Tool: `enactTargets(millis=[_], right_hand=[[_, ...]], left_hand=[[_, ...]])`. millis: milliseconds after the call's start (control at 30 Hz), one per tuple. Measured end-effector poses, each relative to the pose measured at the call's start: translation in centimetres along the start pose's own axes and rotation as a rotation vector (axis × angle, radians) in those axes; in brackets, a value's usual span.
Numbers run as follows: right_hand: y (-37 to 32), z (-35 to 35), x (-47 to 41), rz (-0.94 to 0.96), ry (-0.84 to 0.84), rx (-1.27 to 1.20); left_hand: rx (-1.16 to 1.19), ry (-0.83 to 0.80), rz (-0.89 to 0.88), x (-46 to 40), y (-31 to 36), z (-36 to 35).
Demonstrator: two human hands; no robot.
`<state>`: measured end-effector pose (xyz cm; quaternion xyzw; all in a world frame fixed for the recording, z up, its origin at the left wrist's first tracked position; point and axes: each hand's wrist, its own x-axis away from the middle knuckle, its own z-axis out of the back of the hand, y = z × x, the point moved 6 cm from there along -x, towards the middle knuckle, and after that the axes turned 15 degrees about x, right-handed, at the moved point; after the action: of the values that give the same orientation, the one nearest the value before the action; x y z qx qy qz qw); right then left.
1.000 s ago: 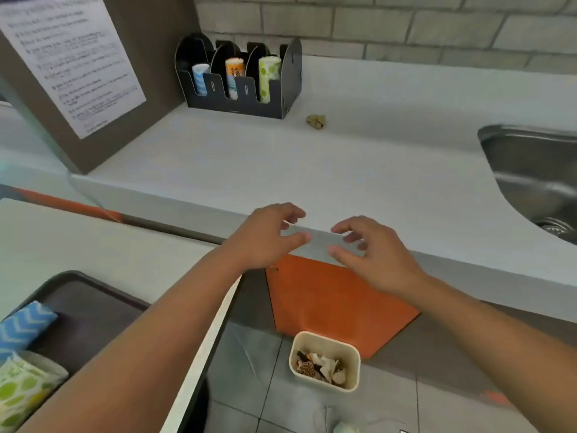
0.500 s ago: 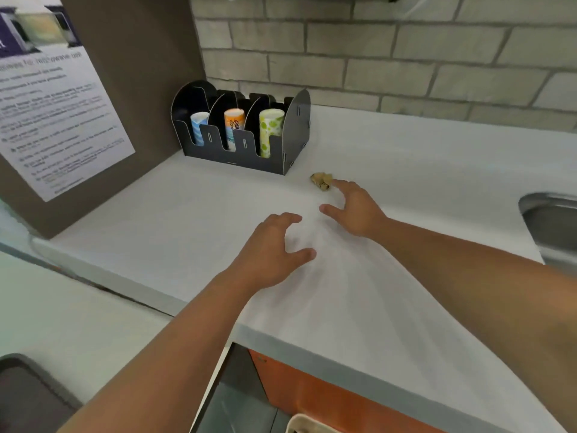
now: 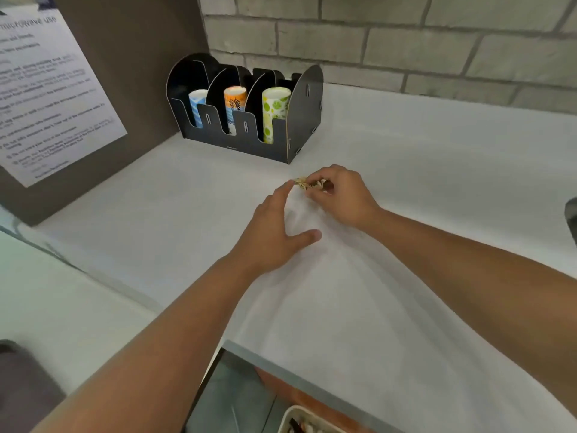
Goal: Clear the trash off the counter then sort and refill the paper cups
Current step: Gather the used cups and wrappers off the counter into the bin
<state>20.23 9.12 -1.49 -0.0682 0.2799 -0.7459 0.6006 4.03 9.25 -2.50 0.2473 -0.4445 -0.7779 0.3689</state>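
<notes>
1. A black slotted cup holder [image 3: 292, 132] stands at the far left of the white counter [image 3: 421, 189], against the brick wall; it has three compartments
2. The left compartment holds a blue-patterned cup stack [image 3: 196, 106], the middle an orange cup stack [image 3: 234, 103], the right a green-dotted cup stack [image 3: 274, 112]
3. A cream trash bin [image 3: 288, 418] shows at the near bottom edge, with scraps inside
4. A printed notice [image 3: 53, 98] on the brown panel at left reads "microwave use"; the rest is too blurred
5. The right hand [image 3: 343, 195] pinches a crumpled brown wrapper [image 3: 307, 183] in front of the holder
6. The left hand [image 3: 274, 229], fingers spread, touches the wrapper's left end
</notes>
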Motion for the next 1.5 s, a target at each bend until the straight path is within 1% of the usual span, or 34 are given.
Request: enactTargets(millis=[100,167,333,433,533,600,667,733,867,933,1000,1200,1333,1500], right_hand=[[-2.6,1.1,4.4,-0.019,0.017,-0.160],[-4.3,1.5,7.4,-0.047,0.027,-0.221],[-8.2,2.0,15.0,-0.098,0.065,-0.312],[-10.1,1.9,20.2,-0.126,0.109,-0.273],[-10.9,0.9,26.4,-0.158,0.182,-0.207],[-10.6,-0.9,30.8,-0.186,0.214,-0.197],[-9.5,-3.6,35.0,-0.220,0.188,-0.145],[-7.8,-7.0,38.5,-0.253,0.076,-0.082],[-3.3,-14.0,44.4,-0.346,-0.244,0.001],[-0.8,-16.8,46.4,-0.386,-0.357,0.059],[1.9,-19.2,47.6,-0.422,-0.429,0.092],[10.2,-27.2,50.4,-0.466,-0.507,0.126],[15.0,-33.5,52.0,-0.455,-0.557,0.146],[20.2,-40.9,54.2,-0.433,-0.568,0.190]], left_hand=[[0.108,0.018,-0.044,1.4,0.7,0.0],[0.145,0.031,-0.093,3.1,1.2,0.1],[0.109,0.123,-0.272,8.9,2.6,1.3],[0.109,0.160,-0.337,13.4,2.7,1.9],[0.144,0.169,-0.336,18.8,2.1,1.9],[0.169,0.164,-0.327,22.3,0.9,1.3],[0.145,0.141,-0.315,25.4,-0.9,0.1],[0.137,0.093,-0.256,27.8,-3.5,-1.5],[0.147,-0.026,-0.044,30.7,-9.7,-5.4],[0.138,-0.067,0.064,31.5,-13.0,-7.6],[0.115,-0.091,0.146,31.8,-16.2,-10.0],[-0.012,-0.152,0.278,31.9,-26.8,-18.8],[-0.084,-0.229,0.335,31.8,-34.7,-25.2],[-0.151,-0.302,0.402,31.0,-44.0,-32.5]])
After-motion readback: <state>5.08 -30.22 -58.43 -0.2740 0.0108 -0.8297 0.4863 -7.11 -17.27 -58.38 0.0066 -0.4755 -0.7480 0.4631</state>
